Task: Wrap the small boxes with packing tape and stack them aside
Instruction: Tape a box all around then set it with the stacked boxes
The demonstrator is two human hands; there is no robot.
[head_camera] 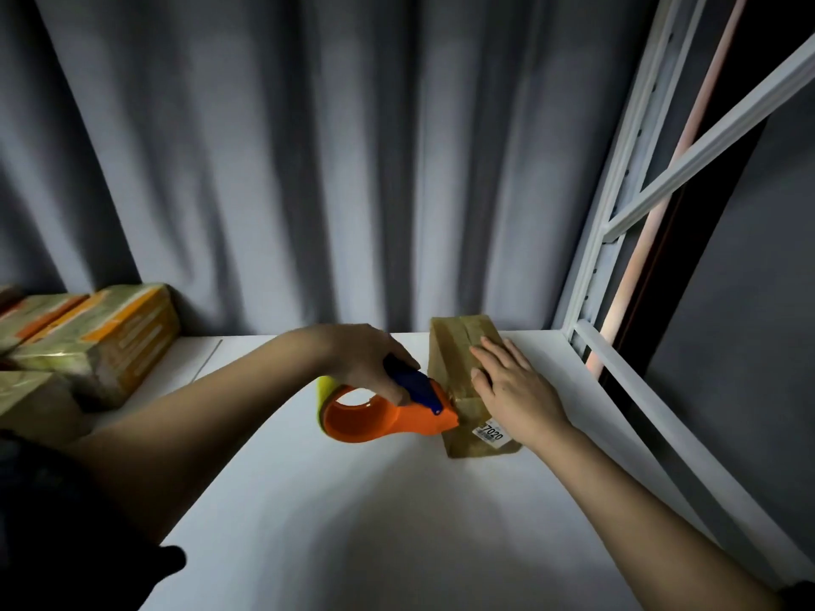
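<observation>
Grey curtain (308,147) backs white table (353,522); left hand (370,359) grips tape dispenser (383,416), right hand (511,385) flat on box (458,341).

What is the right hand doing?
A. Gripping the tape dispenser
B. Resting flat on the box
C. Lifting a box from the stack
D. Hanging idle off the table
B: the right hand lies flat, fingers straight, on the box.

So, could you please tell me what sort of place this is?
Probably a small packing or storeroom station: a white table against a metal shelving frame, taped boxes stacked aside, and a tape dispenser at a brown box.
</observation>
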